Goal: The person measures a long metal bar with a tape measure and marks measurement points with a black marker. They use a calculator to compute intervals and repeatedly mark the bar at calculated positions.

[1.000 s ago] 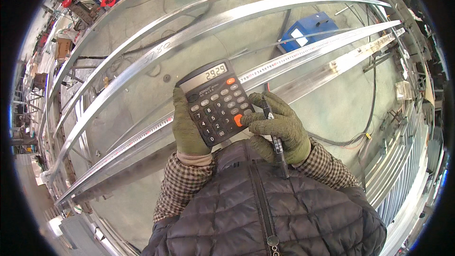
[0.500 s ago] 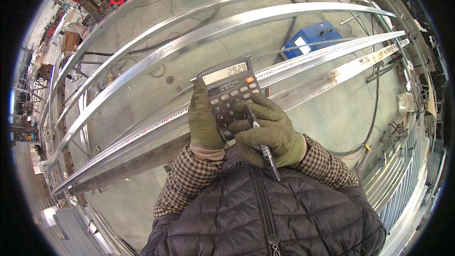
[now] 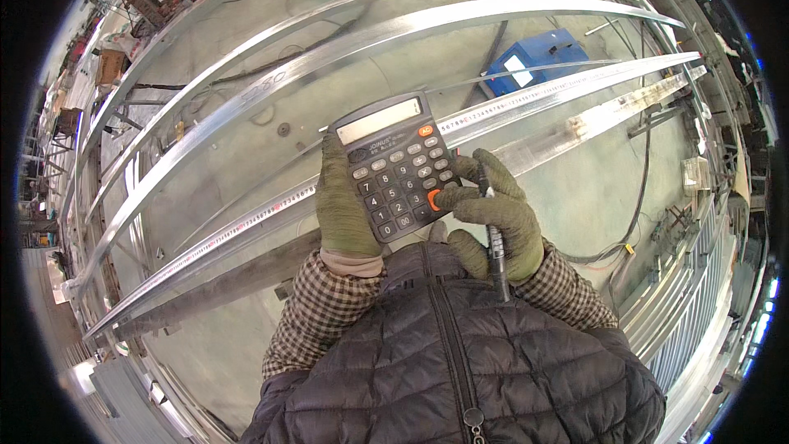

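My left hand [image 3: 339, 205], in a green work glove, is closed on the left edge of a dark calculator [image 3: 396, 171], holding it tilted with keys and display facing up. No digits can be made out on its display. My gloved right hand [image 3: 508, 222] grips a black marker pen [image 3: 496, 256] that slants down between its fingers. One fingertip of that hand touches the orange key at the calculator's lower right. Beyond and beneath the calculator, a measuring tape [image 3: 246, 226] lies stretched along a long metal bar [image 3: 633, 74].
Several long silvery metal bars [image 3: 411, 16] run across the work area. A blue machine [image 3: 538, 62] stands on the floor behind the tape. Black cables [image 3: 645, 164] trail at the right. Stacked metal profiles [image 3: 686, 312] lie at the lower right.
The right hand has shifted right and down over the calculator, uncovering its lower keys, with a fingertip now on the orange key. The display's digits no longer show.
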`<state>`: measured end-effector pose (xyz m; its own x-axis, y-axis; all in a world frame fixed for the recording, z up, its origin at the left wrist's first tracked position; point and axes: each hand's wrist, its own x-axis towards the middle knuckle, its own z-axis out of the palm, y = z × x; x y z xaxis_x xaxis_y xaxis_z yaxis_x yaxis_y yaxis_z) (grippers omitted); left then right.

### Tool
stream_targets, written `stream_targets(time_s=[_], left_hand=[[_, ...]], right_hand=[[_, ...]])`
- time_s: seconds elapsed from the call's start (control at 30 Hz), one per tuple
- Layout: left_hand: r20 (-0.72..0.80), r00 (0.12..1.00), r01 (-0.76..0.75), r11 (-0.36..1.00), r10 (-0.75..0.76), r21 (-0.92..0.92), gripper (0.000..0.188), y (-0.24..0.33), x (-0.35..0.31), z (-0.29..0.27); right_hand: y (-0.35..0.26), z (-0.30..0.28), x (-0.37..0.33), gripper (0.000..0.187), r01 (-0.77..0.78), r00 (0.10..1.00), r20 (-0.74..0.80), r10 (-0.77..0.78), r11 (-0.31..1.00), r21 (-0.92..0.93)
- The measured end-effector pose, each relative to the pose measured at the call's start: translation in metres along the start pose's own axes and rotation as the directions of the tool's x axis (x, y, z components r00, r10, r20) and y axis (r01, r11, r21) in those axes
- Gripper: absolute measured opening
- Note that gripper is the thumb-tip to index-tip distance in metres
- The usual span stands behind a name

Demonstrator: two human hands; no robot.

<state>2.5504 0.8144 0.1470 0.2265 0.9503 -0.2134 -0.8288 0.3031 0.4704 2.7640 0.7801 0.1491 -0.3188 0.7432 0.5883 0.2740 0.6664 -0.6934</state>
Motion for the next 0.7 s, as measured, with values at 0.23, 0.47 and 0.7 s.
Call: stream_targets(time_s=[0.23, 0.47, 0.7], left_hand=[[-0.046, 0.999, 0.002, 0.999, 0.001, 0.054, 0.074, -0.002, 0.005, -0.008], [-0.098, 0.990, -0.077, 0.976, 0.099, 0.205, 0.058, -0.006, 0.006, -0.011], [0.016, 1.000, -0.018, 1.000, 0.018, 0.009, 0.067, -0.001, 0.004, -0.013]], right_hand=[[-0.007, 0.002, 0.011, 0.037, 0.043, 0.985, 0.174, -0.007, 0.978, -0.203], [-0.005, 0.026, 0.026, 0.038, 0.121, 0.943, 0.320, -0.089, 0.989, -0.080], [-0.005, 0.012, 0.017, 0.020, -0.079, 0.990, 0.116, 0.075, 0.996, 0.034]])
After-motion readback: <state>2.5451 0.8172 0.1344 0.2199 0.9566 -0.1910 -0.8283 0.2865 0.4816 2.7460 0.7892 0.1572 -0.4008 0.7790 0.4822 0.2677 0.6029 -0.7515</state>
